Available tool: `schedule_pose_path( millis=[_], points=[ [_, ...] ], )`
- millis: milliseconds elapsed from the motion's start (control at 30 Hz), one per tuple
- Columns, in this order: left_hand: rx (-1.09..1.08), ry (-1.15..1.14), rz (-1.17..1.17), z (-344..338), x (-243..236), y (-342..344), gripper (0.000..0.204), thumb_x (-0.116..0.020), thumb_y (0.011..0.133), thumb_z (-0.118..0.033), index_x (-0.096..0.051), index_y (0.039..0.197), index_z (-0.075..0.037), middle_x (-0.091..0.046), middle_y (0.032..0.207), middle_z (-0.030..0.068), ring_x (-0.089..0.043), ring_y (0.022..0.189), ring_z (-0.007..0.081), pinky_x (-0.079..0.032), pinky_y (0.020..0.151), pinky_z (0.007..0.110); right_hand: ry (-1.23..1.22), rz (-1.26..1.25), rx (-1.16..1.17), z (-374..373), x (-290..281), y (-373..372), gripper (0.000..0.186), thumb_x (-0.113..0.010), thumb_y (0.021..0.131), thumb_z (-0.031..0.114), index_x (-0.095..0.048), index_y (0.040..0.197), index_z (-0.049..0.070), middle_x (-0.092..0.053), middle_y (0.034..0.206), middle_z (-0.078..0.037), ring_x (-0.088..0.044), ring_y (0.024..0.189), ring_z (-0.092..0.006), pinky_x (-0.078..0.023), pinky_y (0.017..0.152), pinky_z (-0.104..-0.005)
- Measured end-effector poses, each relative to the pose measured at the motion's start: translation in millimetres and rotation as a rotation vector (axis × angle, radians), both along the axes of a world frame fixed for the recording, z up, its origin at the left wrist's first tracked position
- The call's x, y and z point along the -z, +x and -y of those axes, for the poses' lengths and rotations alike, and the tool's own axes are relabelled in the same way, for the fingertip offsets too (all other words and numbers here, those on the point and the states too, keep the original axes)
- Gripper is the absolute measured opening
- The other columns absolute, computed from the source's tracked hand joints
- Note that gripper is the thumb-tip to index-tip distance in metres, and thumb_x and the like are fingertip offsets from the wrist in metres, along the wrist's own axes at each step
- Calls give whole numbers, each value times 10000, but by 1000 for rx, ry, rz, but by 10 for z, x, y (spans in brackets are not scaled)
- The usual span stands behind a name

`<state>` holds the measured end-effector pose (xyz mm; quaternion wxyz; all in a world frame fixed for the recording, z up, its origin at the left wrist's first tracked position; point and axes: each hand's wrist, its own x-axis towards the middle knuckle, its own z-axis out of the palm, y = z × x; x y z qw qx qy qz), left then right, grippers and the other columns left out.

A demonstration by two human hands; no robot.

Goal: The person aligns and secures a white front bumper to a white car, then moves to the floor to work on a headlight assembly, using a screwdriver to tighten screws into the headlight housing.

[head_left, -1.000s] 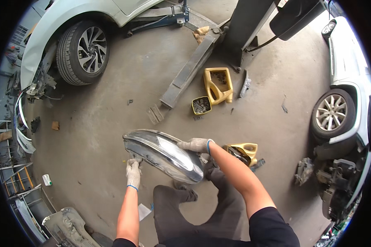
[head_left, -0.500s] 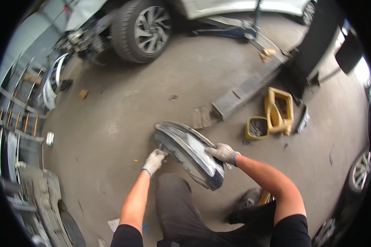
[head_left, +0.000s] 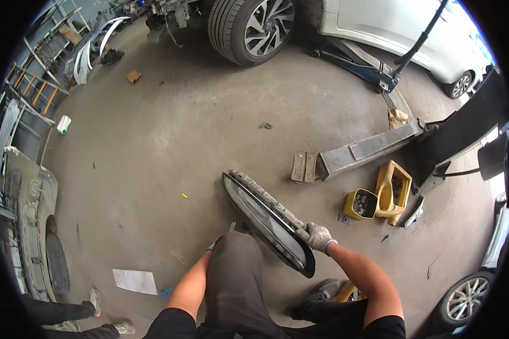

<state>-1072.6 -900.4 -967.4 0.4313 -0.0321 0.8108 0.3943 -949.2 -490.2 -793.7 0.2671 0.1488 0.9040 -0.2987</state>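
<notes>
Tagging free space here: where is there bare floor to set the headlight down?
The widest bare floor lies left of the headlight, toward the white bottle, with a yellow piece in it. Another lies between headlight and car wheel, around a dark scrap. Crowded: right of the headlight, with yellow containers beside a gray metal beam.

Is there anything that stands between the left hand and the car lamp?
Yes: in this view, the left knee lies between the car lamp and the left hand, hiding most of that hand. Nothing visible separates the right hand from the lamp it holds.
</notes>
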Motion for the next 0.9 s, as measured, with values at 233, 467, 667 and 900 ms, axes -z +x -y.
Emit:
schedule_pose_path(
  millis=[233, 467, 667, 900],
  points=[
    [-137, -378, -133, 316, -50, 265, 555, -631, 842, -477, -642, 1159, -22, -684, 1117, 299, -642, 1105, 463, -506, 905, 511, 144, -27, 21, 223, 177, 225, 578, -480, 1002, 556, -644, 1103, 11, -713, 1035, -255, -680, 1016, -432, -528, 895, -497],
    [-165, -51, -557, -384, -1308, -522, 595, -637, 884, -347, -551, 1358, 2, -609, 1323, 279, -569, 1234, 450, -446, 1070, 472, 133, -62, -32, 354, -238, 83, 592, -499, 990, 569, -656, 1098, 9, -725, 1014, -237, -708, 973, -396, -549, 867, -478],
    [911, 51, -826, -1840, -2428, -1031, 682, -683, 840, -488, -592, 1358, -53, -596, 1369, 202, -511, 1330, 361, -311, 1181, 484, 183, -125, -67, 363, -259, -2, 555, -550, 960, 538, -685, 1059, 9, -731, 971, -233, -717, 946, -378, -559, 858, -469],
    [1310, -188, -627, -2453, -1987, -567, 796, -715, 720, -717, -689, 1281, -153, -629, 1283, 190, -549, 1259, 356, -404, 1086, 481, 73, -85, -111, 203, -254, -146, 544, -539, 967, 515, -666, 1052, -7, -731, 955, -233, -716, 943, -386, -558, 861, -479]
  ],
)
